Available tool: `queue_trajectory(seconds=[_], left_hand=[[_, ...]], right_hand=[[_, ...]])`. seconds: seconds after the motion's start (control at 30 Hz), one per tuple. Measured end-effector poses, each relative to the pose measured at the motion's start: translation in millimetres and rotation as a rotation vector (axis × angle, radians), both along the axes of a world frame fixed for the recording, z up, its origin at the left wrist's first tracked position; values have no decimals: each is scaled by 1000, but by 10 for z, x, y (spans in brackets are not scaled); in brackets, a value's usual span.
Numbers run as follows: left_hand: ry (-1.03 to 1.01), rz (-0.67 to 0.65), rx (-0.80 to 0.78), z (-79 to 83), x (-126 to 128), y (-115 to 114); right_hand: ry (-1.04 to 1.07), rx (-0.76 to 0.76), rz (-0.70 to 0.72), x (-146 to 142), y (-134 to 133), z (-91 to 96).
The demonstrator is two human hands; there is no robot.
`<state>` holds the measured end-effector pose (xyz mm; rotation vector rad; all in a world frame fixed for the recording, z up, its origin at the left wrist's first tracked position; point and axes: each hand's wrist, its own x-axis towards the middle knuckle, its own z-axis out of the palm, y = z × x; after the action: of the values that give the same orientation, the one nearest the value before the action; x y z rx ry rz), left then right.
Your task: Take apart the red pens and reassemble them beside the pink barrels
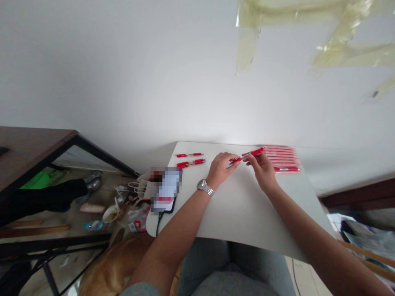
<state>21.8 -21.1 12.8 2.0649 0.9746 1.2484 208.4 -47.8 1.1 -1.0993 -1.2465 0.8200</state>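
Both my hands hold one red pen above the white table. My left hand, with a silver watch on the wrist, pinches the pen's lower tip end. My right hand grips the pen further up its barrel. To the left on the table lie three loose red pens. A row of several red pens in clear wrapping lies just right of my right hand.
A phone with a black cable sits at the table's left edge. A dark wooden desk stands at left. Cups, cables and clutter cover the floor. A tan furry animal lies below the table. Tape strips hang on the wall.
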Motion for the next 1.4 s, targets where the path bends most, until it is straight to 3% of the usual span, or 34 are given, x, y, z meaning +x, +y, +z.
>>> queue_trajectory(seconds=[0.2, 0.43, 0.57, 0.73, 0.87, 1.0, 1.17, 1.4], left_hand=[[155, 132, 156, -45, -84, 115], [187, 250, 130, -60, -171, 258], [245, 193, 93, -33, -148, 245], [329, 42, 54, 0, -52, 109], [387, -146, 46, -11, 36, -35], [418, -252, 29, -100, 111, -104], [470, -258, 30, -242, 159, -92], [502, -238, 43, -296, 137, -95]], right_hand=[[0, 55, -49, 146, 31, 169], [-343, 83, -162, 573, 14, 311], [-608, 150, -214, 798, -59, 396], [-786, 193, -177, 1048, -188, 461], [-920, 158, -46, 1281, -334, 398], [-1037, 150, -10, 1463, -474, 264], [-1142, 247, 48, 1530, -556, 112], [-1284, 236, 57, 1563, -585, -56]])
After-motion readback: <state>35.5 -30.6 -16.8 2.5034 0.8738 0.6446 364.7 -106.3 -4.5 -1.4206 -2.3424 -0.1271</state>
